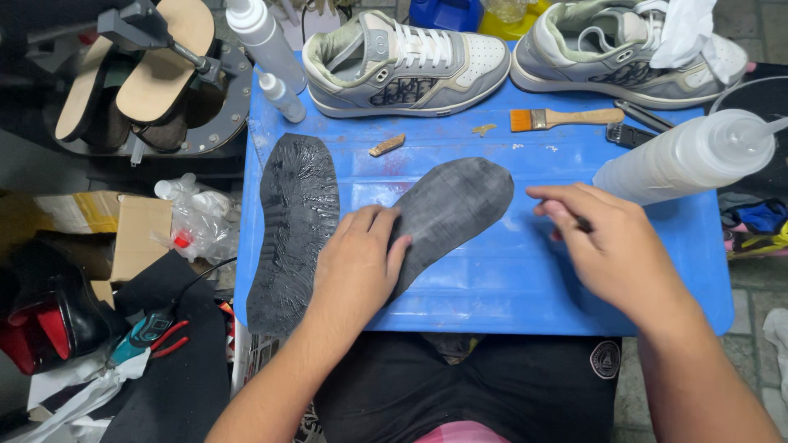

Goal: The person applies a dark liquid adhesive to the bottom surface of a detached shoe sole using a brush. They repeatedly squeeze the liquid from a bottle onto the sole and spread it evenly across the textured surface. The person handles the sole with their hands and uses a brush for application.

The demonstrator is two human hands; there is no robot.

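Observation:
My left hand [359,261] presses flat on the heel end of a dark grey sole-shaped piece [453,205] lying on a blue work board [509,287] across my lap. A second, larger black sole sheet [294,230] lies beside it on the left. My right hand [611,246] hovers to the right of the grey piece, fingers pinched on a small dark tool [581,222] that is mostly hidden by the fingers.
Two grey-and-white sneakers [406,66] [624,53] stand at the board's far edge, with a wooden brush [562,119], pliers [636,127], white squeeze bottles [263,37] [685,156] and a small wood chip [387,145]. Shoe lasts [148,70], a cardboard box [135,234] and black shoes [49,316] are on the left.

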